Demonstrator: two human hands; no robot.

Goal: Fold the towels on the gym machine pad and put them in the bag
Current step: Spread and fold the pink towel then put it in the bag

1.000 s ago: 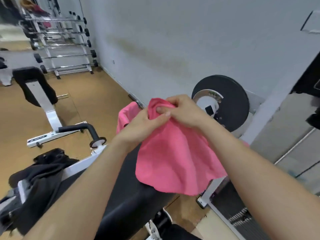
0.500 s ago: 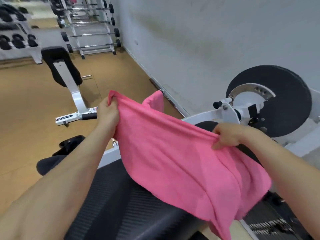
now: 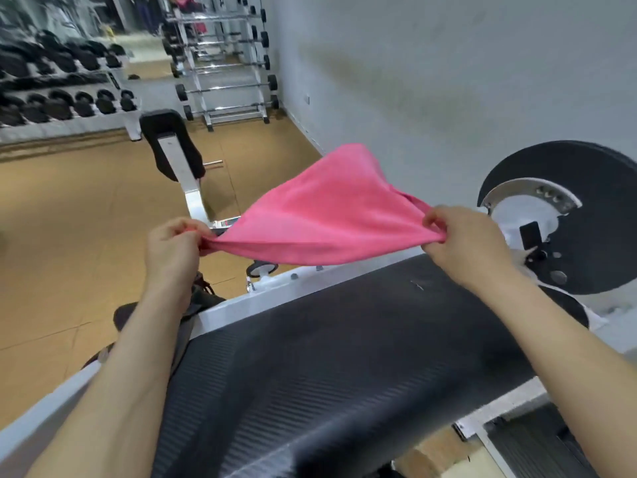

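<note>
A pink towel (image 3: 327, 212) is stretched in the air between my two hands, its far part billowing up and away from me. My left hand (image 3: 172, 248) pinches its left corner and my right hand (image 3: 465, 243) pinches its right corner. The towel hangs above the far edge of the black ribbed machine pad (image 3: 344, 357), not touching it. A dark bag (image 3: 203, 300) lies on the floor under my left forearm, mostly hidden.
The machine's white frame (image 3: 275, 291) runs along the pad's far side, with a black weight plate (image 3: 586, 208) at the right. A bench (image 3: 172, 150) stands on the wooden floor ahead, dumbbell racks (image 3: 69, 98) and a barbell rack (image 3: 227, 63) behind it. Grey wall on the right.
My hands have spread apart from a joined grip and pulled the towel taut. It swung up from hanging over the pad to flying out in front.
</note>
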